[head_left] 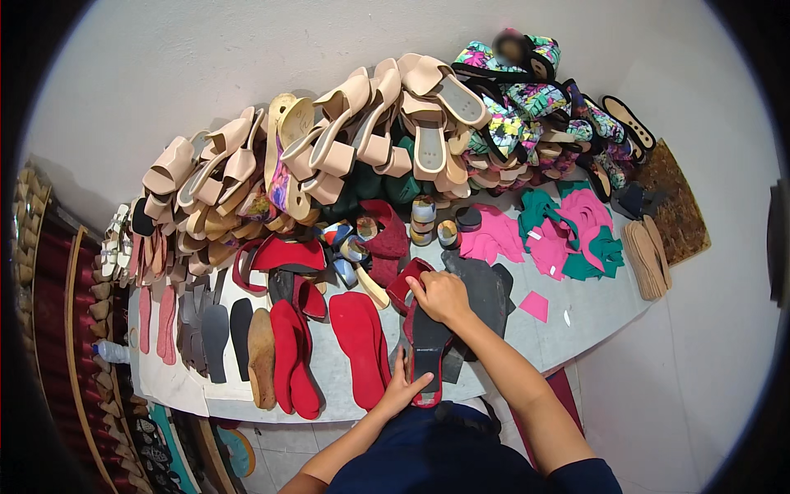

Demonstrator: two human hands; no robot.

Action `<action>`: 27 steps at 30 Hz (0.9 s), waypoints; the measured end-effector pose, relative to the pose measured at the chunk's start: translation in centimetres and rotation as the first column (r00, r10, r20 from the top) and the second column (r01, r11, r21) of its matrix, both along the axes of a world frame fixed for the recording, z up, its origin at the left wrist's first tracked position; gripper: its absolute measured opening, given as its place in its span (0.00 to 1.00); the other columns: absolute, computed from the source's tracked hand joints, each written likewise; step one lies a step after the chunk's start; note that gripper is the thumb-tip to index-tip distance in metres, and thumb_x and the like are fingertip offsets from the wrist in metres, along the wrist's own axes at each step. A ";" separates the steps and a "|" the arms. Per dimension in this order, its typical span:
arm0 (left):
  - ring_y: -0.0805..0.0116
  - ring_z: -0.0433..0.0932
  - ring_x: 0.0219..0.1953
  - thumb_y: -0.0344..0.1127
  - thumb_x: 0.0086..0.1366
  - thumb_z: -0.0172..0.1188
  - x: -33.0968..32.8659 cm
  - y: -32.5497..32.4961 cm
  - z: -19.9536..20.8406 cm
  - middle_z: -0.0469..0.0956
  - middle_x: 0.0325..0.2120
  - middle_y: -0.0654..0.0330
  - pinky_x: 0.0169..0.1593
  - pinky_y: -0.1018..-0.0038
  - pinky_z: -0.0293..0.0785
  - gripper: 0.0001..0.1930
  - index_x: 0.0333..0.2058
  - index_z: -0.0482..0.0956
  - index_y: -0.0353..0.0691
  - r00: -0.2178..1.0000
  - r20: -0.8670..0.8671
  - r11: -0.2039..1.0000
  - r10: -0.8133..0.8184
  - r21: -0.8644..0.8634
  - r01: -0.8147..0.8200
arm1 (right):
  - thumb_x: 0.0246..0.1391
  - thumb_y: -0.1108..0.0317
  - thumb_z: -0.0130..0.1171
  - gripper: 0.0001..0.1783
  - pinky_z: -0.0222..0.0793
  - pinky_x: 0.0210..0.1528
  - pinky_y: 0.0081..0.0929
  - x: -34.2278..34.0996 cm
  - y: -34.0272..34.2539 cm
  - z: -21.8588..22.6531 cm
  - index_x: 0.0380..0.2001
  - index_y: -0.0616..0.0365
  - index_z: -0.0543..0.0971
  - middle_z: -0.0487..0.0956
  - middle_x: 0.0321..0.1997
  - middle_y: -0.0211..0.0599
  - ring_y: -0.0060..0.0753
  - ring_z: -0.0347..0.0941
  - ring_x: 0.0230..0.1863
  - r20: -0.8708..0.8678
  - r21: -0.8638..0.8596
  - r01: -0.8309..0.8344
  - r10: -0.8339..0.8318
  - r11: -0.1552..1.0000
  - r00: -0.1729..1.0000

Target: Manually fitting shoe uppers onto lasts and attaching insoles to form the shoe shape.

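Hours read from the view's centre, left to right. At eight o'clock: pink insoles (167,329). Between seven and eight: a brown foot-shaped piece (262,362) beside a red pair (288,354). At eleven: heaped beige sandals (336,158). At six: left hand (401,387), thumb against the near end of a red-and-black shoe (428,337), the latter at five, dark sole upward. Between four and five: right hand (443,297), holding the shoe's far end. At three: pink and green scraps (583,226); farther out, tan soles (644,257).
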State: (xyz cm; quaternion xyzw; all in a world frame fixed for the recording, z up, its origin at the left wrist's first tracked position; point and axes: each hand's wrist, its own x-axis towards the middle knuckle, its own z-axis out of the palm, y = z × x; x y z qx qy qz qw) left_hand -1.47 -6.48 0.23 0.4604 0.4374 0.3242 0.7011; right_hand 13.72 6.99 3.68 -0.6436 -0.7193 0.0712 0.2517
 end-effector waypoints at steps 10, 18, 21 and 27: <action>0.64 0.56 0.55 0.38 0.50 0.63 -0.2 0.7 -2.2 0.56 0.51 0.51 0.57 0.73 0.51 0.42 0.57 0.46 0.32 0.999 0.012 0.999 -0.032 -0.006 0.032 | 0.51 0.50 0.43 0.25 0.66 0.28 0.37 0.0 0.4 0.4 0.14 0.60 0.73 0.74 0.17 0.46 0.45 0.72 0.22 -0.035 -0.029 -0.006 0.005 1.000 0.999; 0.68 0.60 0.52 0.30 0.50 0.60 0.6 1.5 -0.1 0.60 0.50 0.55 0.54 0.74 0.56 0.37 0.56 0.49 0.33 1.000 0.018 0.981 0.004 -0.192 -0.001 | 0.51 0.51 0.44 0.24 0.66 0.27 0.38 -0.1 0.3 0.5 0.13 0.60 0.73 0.73 0.15 0.46 0.45 0.72 0.21 -0.070 -0.002 -0.016 0.016 1.000 0.997; 0.69 0.62 0.51 0.29 0.49 0.60 0.5 2.5 -0.4 0.62 0.48 0.56 0.53 0.74 0.58 0.36 0.55 0.50 0.34 0.996 0.087 0.984 0.024 -0.179 -0.008 | 0.51 0.52 0.45 0.24 0.66 0.26 0.38 -0.3 0.2 0.5 0.13 0.59 0.73 0.73 0.15 0.46 0.46 0.71 0.21 -0.046 0.030 -0.013 0.014 0.999 0.999; 0.70 0.65 0.47 0.29 0.49 0.61 0.7 3.4 0.8 0.65 0.44 0.59 0.50 0.75 0.62 0.34 0.53 0.53 0.37 0.986 0.163 0.977 0.025 -0.211 0.010 | 0.51 0.54 0.45 0.22 0.65 0.25 0.38 -0.8 0.8 0.5 0.15 0.59 0.73 0.73 0.16 0.45 0.45 0.71 0.21 -0.101 -0.006 -0.009 0.008 1.000 0.995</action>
